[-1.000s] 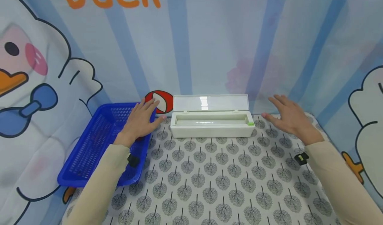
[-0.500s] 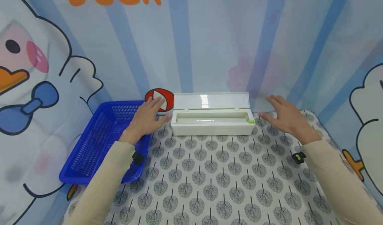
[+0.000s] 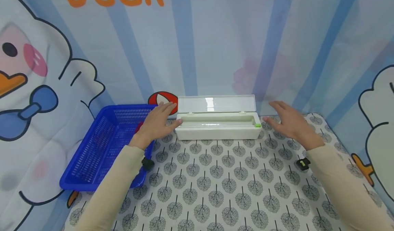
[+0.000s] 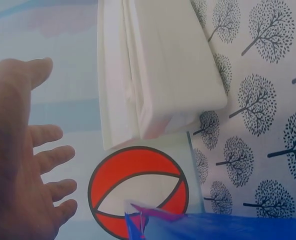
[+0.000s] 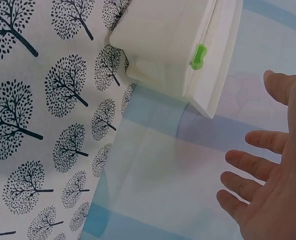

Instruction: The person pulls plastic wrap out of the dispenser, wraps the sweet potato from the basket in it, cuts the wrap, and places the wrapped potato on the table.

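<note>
A long white box stands at the back of the table, its lid raised against the backdrop. A small green slider sits at the box's right end. My left hand, fingers spread and holding nothing, hovers at the box's left end, above the near right side of the blue basket. To the right of the box, apart from it, my right hand hangs in the air with fingers extended and nothing in it. Inside the box I see a pale, shiny interior.
Something dark red shows in the basket beside my left hand, mostly hidden. A tree-patterned cloth covers the table. Behind it hangs a blue-striped curtain with cartoon ducks, touching the table's back edge.
My left hand has moved right, from over the basket to the box's left end. My right hand has shifted slightly left, closer to the box. The box and basket stay put.
</note>
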A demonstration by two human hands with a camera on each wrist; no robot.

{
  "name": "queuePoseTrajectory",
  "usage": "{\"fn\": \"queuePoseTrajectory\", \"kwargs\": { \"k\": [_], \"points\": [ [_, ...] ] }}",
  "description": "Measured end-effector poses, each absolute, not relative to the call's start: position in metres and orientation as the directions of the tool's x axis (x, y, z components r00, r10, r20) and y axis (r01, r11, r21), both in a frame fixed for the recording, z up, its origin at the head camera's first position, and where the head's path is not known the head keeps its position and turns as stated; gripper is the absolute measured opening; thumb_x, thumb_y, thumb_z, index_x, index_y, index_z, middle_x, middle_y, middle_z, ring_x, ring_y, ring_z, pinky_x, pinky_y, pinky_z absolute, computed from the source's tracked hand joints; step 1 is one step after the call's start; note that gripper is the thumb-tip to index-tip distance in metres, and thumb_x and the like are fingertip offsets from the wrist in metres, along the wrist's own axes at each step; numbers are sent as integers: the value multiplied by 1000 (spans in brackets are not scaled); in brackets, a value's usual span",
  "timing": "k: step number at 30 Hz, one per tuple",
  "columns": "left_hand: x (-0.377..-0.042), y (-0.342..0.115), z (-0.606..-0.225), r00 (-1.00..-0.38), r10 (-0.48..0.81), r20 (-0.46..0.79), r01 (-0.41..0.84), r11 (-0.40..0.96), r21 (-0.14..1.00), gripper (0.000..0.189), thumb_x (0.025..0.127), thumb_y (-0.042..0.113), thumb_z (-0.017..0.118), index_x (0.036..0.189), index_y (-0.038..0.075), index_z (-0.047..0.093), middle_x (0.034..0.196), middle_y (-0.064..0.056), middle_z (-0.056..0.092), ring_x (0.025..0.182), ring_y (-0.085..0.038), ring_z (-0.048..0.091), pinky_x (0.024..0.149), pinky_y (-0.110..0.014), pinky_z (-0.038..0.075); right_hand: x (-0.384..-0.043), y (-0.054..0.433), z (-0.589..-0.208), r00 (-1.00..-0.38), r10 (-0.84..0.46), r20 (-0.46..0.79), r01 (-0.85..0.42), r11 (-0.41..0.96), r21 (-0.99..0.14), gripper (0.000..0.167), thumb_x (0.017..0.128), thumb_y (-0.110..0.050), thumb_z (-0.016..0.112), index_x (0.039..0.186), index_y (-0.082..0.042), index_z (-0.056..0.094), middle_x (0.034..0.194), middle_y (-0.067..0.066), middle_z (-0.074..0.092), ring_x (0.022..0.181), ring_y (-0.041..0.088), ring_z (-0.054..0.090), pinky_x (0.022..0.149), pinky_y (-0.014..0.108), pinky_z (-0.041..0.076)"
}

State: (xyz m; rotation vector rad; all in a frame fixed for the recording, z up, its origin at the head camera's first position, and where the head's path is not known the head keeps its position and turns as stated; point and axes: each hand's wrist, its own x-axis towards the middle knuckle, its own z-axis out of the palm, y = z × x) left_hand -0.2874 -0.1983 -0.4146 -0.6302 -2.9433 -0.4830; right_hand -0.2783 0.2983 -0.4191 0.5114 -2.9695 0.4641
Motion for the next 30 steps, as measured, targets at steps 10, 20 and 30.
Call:
{"fn": "queuePoseTrajectory", "kwargs": {
  "k": [10,20,30],
  "points": [
    [-285,-187,-415,-906,394,155,423,861,283,80,105,56,57,166,9,38,171,-15,39,162,-43,24,132,-60,21,-278,287,-424,-938,-314,147,-344,894,-285,76,111,-52,50,164,-1,34,167,31,33,147,58,40,115,76,37],
    [-285,-178,-421,-903,403,146,429,863,268,76,104,52,61,162,8,44,165,-17,46,158,-40,35,130,-59,28,-278,278,-429,-917,-353,184,-394,868,-302,70,111,-45,52,161,2,38,165,31,38,144,57,44,116,74,37],
    [-286,-175,-426,-905,404,135,426,863,273,71,104,50,63,159,8,48,162,-16,51,151,-37,46,127,-57,34,-280,269,-438,-921,-358,154,-390,860,-330,68,112,-44,53,161,2,40,164,31,38,146,56,43,116,73,38]
  ]
}}
